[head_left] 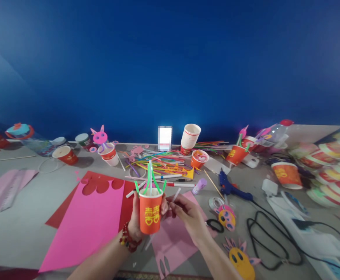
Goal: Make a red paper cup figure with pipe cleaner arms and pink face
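An orange paper cup (pixel 150 219) with a yellow printed emblem stands upright in the grip of my left hand (pixel 135 219), whose fingers wrap round its far side. Several green straws (pixel 149 177) rise from the cup, and bent green ends stick out at its rim. To the right of the cup, my right hand (pixel 189 212) is closed in a pinch on a short whitish stick (pixel 176 194). Its fingertips are close to the cup wall; whether they touch it I cannot tell. Below both hands lies a pale pink sheet (pixel 172 249) with cut-outs.
Bright pink paper (pixel 91 229) lies over red paper at left. Behind the cup spreads a heap of coloured straws (pixel 164 163), with a stack of paper cups (pixel 191 136) beyond. A blue glue gun (pixel 231 188), its cable, tape and yellow paper faces (pixel 241 262) occupy the right.
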Tool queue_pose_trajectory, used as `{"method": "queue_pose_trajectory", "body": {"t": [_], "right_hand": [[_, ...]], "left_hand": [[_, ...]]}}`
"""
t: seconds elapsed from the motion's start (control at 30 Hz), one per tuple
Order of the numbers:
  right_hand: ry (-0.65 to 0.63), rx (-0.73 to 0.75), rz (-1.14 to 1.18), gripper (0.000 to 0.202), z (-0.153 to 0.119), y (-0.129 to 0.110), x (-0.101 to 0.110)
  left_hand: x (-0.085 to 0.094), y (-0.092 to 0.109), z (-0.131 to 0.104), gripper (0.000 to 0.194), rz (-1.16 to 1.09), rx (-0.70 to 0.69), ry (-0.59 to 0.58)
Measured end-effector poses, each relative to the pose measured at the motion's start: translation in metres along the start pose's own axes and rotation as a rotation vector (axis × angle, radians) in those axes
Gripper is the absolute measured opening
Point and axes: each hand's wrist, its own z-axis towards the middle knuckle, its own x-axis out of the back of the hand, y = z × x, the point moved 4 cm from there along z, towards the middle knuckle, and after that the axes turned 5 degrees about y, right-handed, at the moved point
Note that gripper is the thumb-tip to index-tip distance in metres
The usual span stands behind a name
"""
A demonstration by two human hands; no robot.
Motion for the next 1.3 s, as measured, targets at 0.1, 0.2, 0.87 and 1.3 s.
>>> {"method": "queue_pose_trajectory", "body": {"t": [0.1, 0.2, 0.87, 1.3], "right_hand": [[0.038, 0.054, -0.012, 0.032, 0.0, 0.003, -0.001], [0.236, 0.157, -0.054, 0.028, -0.004, -0.008, 0.01], [0.015, 0.022, -0.097, 0.046, -0.007, 0.003, 0.005], [-0.13, -0.044, -0.2, 0.054, -0.014, 0.014, -0.004]], "left_hand": [[0.004, 0.005, 0.001, 0.077, -0.102, -0.02, 0.075], [0.012, 0.01, 0.005, 0.066, -0.195, -0.022, 0.156], [-0.003, 0.01, -0.004, 0.069, 0.143, -0.063, 0.004], [-0.007, 0.004, -0.009, 0.077, 0.478, -0.13, -0.129]]}}
